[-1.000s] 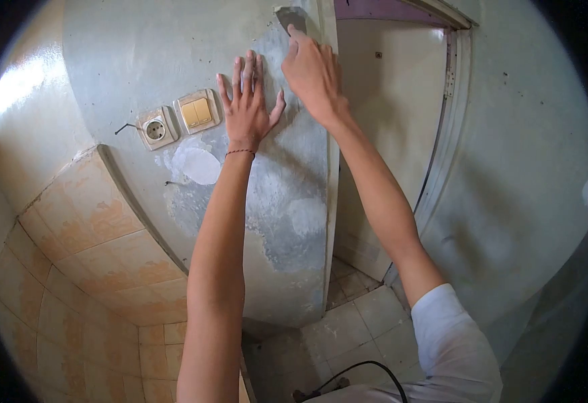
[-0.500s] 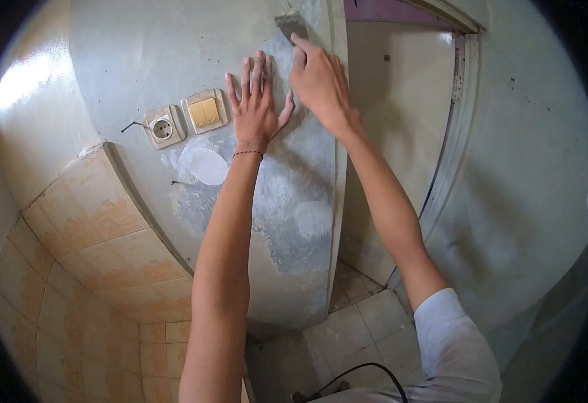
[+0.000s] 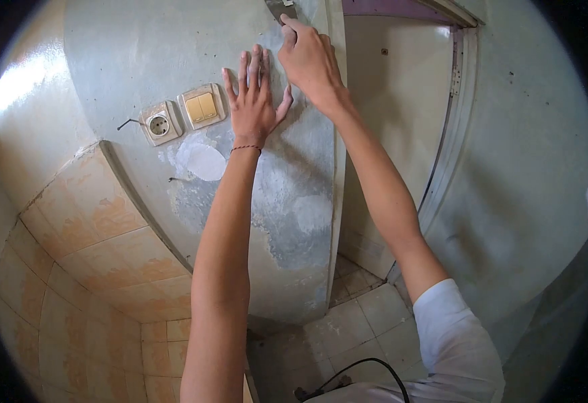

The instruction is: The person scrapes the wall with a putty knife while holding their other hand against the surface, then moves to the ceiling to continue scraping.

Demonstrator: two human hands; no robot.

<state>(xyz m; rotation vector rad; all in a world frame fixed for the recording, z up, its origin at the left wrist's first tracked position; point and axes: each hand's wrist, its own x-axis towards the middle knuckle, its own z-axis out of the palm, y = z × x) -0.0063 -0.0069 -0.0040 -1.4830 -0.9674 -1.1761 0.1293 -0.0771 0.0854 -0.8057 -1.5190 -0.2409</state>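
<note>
My right hand [image 3: 312,59] is closed round a putty knife [image 3: 281,9], its metal blade against the wall near the top of the view. A light flake shows on the blade; the handle is hidden in my fist. Flat on the wall [image 3: 173,40], to the left of it, my left hand [image 3: 252,107] lies with fingers spread, holding nothing. Around and below both hands the paint is scraped off, leaving a grey bare patch [image 3: 284,232] with a ragged edge. A white round spot [image 3: 206,162] sits just left of my left wrist.
A yellow light switch [image 3: 202,107] and a wall socket [image 3: 159,125] are left of my left hand. One nail [image 3: 129,123] sticks out beside the socket. A door [image 3: 391,101] in its frame stands to the right. A black cable [image 3: 374,361] curves at the bottom.
My right hand and the putty knife have slid up and slightly left along the wall. A light flake now shows on the blade. My left hand stays pressed in place.
</note>
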